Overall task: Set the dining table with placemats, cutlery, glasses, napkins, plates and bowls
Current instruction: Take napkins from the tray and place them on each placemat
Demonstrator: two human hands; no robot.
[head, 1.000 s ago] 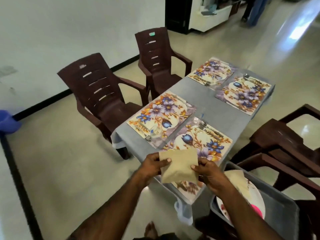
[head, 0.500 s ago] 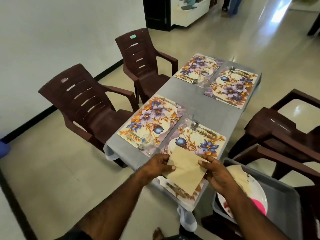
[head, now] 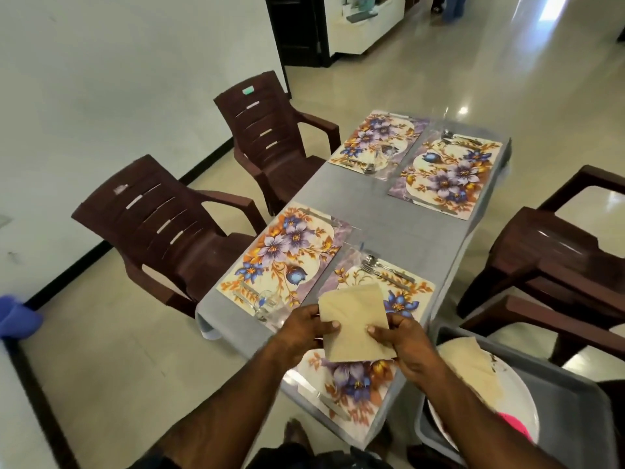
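- Grey table (head: 399, 214) carries four floral placemats; the nearest placemat (head: 358, 377) is the landmark.
- Fork and spoon (head: 378, 265) lie at that placemat's far end, a knife (head: 324, 399) along its near end, a clear glass (head: 267, 301) just to its left.
- Grey tub (head: 575, 411) with a plate and spare napkins stands to its right; brown chairs (head: 169, 228) flank the table.
- Left hand (head: 304, 330) and right hand (head: 402, 346) each pinch a side of the beige napkin (head: 353, 321), thumbs on top, held above the placemat.
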